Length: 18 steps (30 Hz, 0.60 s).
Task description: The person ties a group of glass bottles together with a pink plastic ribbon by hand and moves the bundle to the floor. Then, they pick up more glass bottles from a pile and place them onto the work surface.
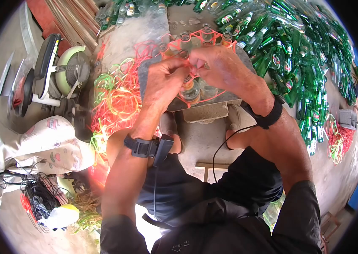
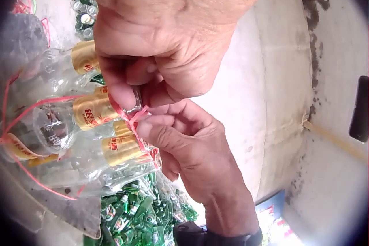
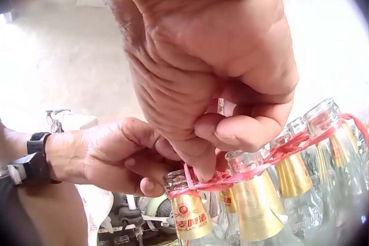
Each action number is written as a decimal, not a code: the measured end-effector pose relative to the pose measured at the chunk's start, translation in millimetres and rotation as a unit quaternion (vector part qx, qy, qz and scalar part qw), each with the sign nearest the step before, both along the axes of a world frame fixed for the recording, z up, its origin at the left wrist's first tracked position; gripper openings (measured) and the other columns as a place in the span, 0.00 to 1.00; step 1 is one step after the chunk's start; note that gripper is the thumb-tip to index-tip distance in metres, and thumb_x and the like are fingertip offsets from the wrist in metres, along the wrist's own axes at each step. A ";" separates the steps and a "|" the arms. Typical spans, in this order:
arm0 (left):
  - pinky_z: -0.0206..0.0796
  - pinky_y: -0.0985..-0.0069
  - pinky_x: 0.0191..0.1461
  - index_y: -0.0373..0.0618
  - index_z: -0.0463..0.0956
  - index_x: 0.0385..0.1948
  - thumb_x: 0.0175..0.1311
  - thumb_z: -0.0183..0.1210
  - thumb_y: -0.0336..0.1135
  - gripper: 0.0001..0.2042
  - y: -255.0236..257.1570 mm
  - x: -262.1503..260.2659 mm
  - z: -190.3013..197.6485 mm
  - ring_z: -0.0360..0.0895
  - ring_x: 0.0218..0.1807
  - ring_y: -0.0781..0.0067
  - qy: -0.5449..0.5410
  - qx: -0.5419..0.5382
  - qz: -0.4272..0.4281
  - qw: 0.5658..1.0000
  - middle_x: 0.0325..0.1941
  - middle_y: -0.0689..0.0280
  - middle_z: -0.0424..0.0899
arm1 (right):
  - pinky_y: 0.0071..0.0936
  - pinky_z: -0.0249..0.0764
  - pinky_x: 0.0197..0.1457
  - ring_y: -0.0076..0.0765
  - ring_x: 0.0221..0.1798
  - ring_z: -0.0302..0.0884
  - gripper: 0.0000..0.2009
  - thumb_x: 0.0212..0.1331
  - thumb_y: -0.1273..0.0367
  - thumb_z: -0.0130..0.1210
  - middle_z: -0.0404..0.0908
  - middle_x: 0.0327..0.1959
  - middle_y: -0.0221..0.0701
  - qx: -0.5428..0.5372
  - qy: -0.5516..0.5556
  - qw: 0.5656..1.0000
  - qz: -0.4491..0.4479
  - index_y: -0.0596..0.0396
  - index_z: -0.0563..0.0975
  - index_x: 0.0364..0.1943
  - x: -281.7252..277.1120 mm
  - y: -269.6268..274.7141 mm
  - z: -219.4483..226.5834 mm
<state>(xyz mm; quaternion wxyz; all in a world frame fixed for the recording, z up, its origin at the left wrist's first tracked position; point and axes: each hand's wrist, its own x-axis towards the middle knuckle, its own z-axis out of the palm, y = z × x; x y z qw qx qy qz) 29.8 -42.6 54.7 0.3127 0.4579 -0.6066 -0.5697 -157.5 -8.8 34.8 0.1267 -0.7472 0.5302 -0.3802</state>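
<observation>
Clear glass bottles with gold neck labels [image 2: 95, 110] [image 3: 193, 217] stand grouped on a grey slab [image 1: 145, 76]. Red plastic strip [image 1: 196, 33] [image 3: 277, 156] runs around and between their necks. Both hands meet over the necks at the near side of the group. The left hand [image 1: 166, 82] [image 2: 164, 44] [image 3: 109, 154] pinches the red strip beside a bottle neck. Against it, the right hand [image 1: 225, 70] [image 2: 193, 148] [image 3: 213, 73] pinches the strip between thumb and fingers. In the right wrist view, the fingertips partly hide the strip and a nearby bottle mouth.
Green bottles [image 1: 289, 55] lie heaped at the right and far side. Loose red and green strips [image 1: 117, 97] pile up left of the slab. A fan [image 1: 71, 70], a patterned cloth [image 1: 56, 144] and a bundle of black cables [image 1: 41, 194] are farther left.
</observation>
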 end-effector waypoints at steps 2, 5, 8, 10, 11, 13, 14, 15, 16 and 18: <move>0.71 0.79 0.29 0.37 0.88 0.40 0.66 0.60 0.27 0.08 -3.2 1.2 -3.3 0.79 0.29 0.82 -0.001 0.002 -0.015 1.000 0.31 0.67 0.86 | 0.43 0.79 0.36 0.52 0.35 0.85 0.06 0.52 0.69 0.66 0.84 0.29 0.39 -0.004 0.013 1.000 0.007 0.53 0.81 0.32 0.9 1.2 1.5; 0.73 0.79 0.30 0.38 0.88 0.40 0.66 0.60 0.27 0.08 -3.8 1.4 -1.4 0.80 0.30 0.81 -0.001 0.017 -0.018 1.000 0.31 0.67 0.86 | 0.44 0.79 0.36 0.52 0.36 0.85 0.06 0.53 0.68 0.65 0.83 0.29 0.39 -0.004 0.039 0.999 -0.005 0.53 0.80 0.32 3.9 2.6 1.8; 0.74 0.79 0.31 0.39 0.88 0.40 0.66 0.60 0.27 0.08 -3.6 2.3 0.4 0.80 0.31 0.81 0.006 0.013 -0.025 1.000 0.32 0.67 0.86 | 0.45 0.79 0.36 0.52 0.36 0.85 0.05 0.55 0.68 0.64 0.83 0.30 0.39 -0.016 0.063 0.998 -0.013 0.52 0.80 0.32 6.0 3.9 1.4; 0.75 0.79 0.31 0.39 0.88 0.40 0.66 0.60 0.28 0.08 -3.9 3.2 1.3 0.80 0.31 0.80 0.003 0.013 -0.029 0.999 0.33 0.67 0.86 | 0.45 0.79 0.36 0.52 0.35 0.85 0.05 0.55 0.69 0.64 0.83 0.30 0.39 -0.027 0.056 0.998 0.000 0.52 0.80 0.32 5.1 4.4 1.5; 0.75 0.78 0.32 0.40 0.88 0.40 0.66 0.60 0.28 0.09 -4.7 4.5 1.6 0.81 0.31 0.80 -0.001 0.012 -0.033 0.999 0.33 0.67 0.86 | 0.46 0.79 0.36 0.52 0.35 0.85 0.04 0.55 0.69 0.63 0.83 0.30 0.39 -0.040 0.049 0.998 0.013 0.51 0.80 0.32 4.8 4.0 1.7; 0.75 0.78 0.32 0.40 0.88 0.40 0.65 0.60 0.28 0.09 -6.7 6.3 0.3 0.81 0.31 0.80 -0.006 0.011 -0.038 0.999 0.33 0.67 0.86 | 0.45 0.79 0.36 0.51 0.35 0.85 0.04 0.56 0.69 0.64 0.82 0.31 0.38 -0.029 0.039 0.998 0.027 0.51 0.80 0.32 0.8 4.5 5.6; 0.75 0.78 0.32 0.39 0.88 0.40 0.65 0.60 0.29 0.09 -7.7 6.4 -0.6 0.81 0.31 0.79 -0.011 0.010 -0.046 0.999 0.33 0.67 0.86 | 0.45 0.79 0.37 0.50 0.36 0.84 0.04 0.56 0.70 0.64 0.81 0.31 0.37 -0.018 0.030 0.999 0.038 0.50 0.80 0.32 -0.5 4.7 6.9; 0.75 0.78 0.32 0.39 0.88 0.40 0.65 0.60 0.29 0.09 -9.6 6.9 -1.2 0.81 0.31 0.79 -0.010 0.009 -0.045 0.999 0.33 0.67 0.86 | 0.45 0.79 0.37 0.50 0.36 0.84 0.04 0.56 0.70 0.64 0.81 0.31 0.37 -0.018 0.032 0.999 0.039 0.50 0.80 0.32 -0.6 3.7 6.9; 0.77 0.78 0.35 0.41 0.87 0.41 0.65 0.62 0.31 0.08 -11.4 8.0 -1.7 0.84 0.36 0.79 -0.020 0.019 -0.053 0.998 0.37 0.67 0.88 | 0.44 0.79 0.37 0.50 0.37 0.84 0.03 0.56 0.70 0.64 0.81 0.31 0.35 -0.019 0.036 0.999 0.036 0.50 0.80 0.32 -0.6 3.0 6.2; 0.78 0.78 0.37 0.42 0.87 0.42 0.66 0.65 0.34 0.08 -12.8 8.8 -3.1 0.86 0.42 0.78 -0.029 0.028 -0.059 0.997 0.40 0.67 0.91 | 0.43 0.79 0.38 0.49 0.38 0.84 0.03 0.56 0.70 0.64 0.80 0.32 0.34 -0.019 0.042 0.998 0.035 0.50 0.80 0.32 -0.3 2.6 4.9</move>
